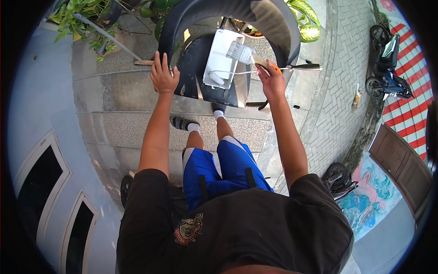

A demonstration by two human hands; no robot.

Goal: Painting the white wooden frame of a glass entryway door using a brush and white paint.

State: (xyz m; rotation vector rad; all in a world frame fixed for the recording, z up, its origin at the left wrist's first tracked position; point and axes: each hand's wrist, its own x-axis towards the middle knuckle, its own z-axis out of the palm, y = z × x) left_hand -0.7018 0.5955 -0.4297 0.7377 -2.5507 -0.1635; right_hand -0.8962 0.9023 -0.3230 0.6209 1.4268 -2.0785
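My left hand (165, 78) is open, fingers apart, at the left side of a black chair (265, 19), beside a long grey-handled tool (102, 33); whether it touches either is unclear. My right hand (273, 82) grips the wooden handle of a wide paintbrush (242, 53), whose bristles are over a white tray (221, 40) on the chair's seat. A small white roller (215, 78) on a wire frame lies at the tray's lower part; its wire runs behind the brush toward a black handle (306, 67) at the right.
Potted plants (68, 20) stand at the upper left and behind the chair. A tiled step (237, 128) is under my feet. A paved lane (337, 55) runs on the right, with a parked scooter (388, 68) and painted walls. A pale blue wall (45, 109) with windows is on the left.
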